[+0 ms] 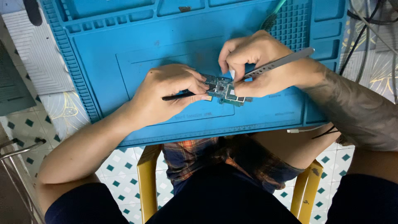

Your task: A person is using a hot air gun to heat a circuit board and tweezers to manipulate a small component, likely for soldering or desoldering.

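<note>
Circuit board (pixel 224 89) lying between both hands, long axis nine-to-three; left hand (pixel 166 93) clamped on black tool (pixel 178 97), right hand (pixel 253 64) on metal tweezers (pixel 282 62), tips probably touching board.

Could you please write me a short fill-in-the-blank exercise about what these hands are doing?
1. The circuit board lies on a ____ work mat.
2. The right hand holds metal ____.
3. The left hand holds a thin ____ tool.

Missing words: blue; tweezers; black
</note>
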